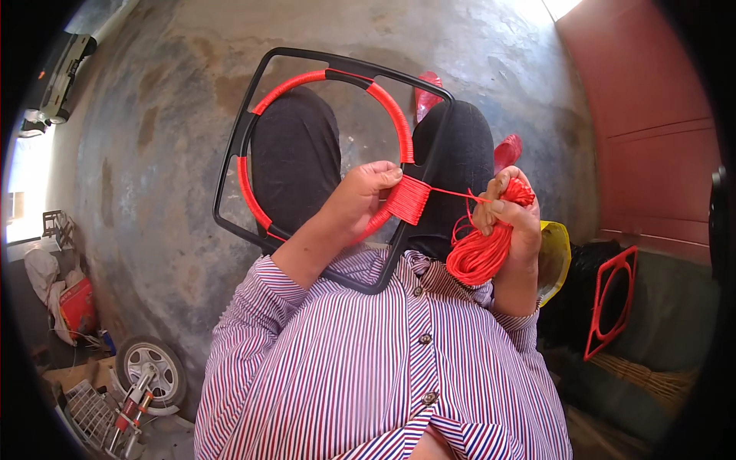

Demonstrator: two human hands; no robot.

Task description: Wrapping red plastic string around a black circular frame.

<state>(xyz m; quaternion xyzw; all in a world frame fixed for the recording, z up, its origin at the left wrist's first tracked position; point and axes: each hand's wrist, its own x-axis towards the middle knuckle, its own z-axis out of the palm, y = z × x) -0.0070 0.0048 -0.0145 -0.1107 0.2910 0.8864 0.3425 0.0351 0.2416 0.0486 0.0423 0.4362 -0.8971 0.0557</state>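
A black square frame [354, 64] with rounded corners and an inner ring lies across my knees. Red cord is wound tightly round several stretches of the ring. My left hand [362, 195] is closed on the ring's right side, thumb against a wide band of red windings [410, 201] that spans the ring and the frame's right bar. From this band a single strand runs taut to my right hand [517, 215]. That hand is closed round a looped bundle of red cord [480, 256], which hangs below the fingers. My left fingertips are hidden behind the ring.
At the right, a red frame [613, 303] of similar shape leans by a black bag [575, 280] and a yellow-rimmed container [556, 257]. A red door [652, 138] stands beyond. At lower left are a spoked wheel [151, 372] and a wire rack [90, 410].
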